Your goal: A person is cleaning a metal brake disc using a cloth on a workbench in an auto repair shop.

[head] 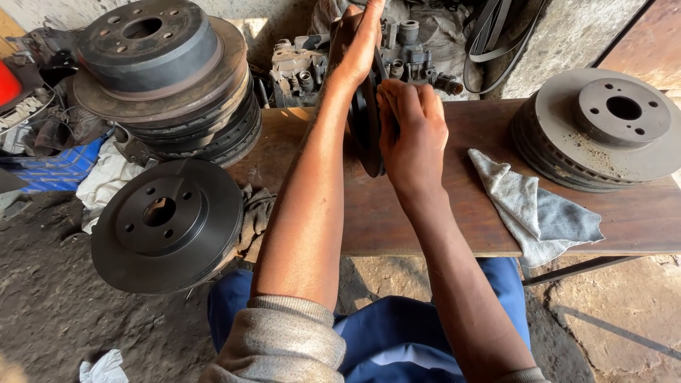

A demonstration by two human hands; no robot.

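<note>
Hands point(358, 42) point(411, 135) apparently around upright brake disc point(369, 142).

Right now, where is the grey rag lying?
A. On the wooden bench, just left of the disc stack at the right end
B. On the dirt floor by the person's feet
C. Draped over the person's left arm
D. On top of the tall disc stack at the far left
A: the grey rag lies crumpled on the wooden bench, beside the disc stack at its right end, apart from both hands.
</note>
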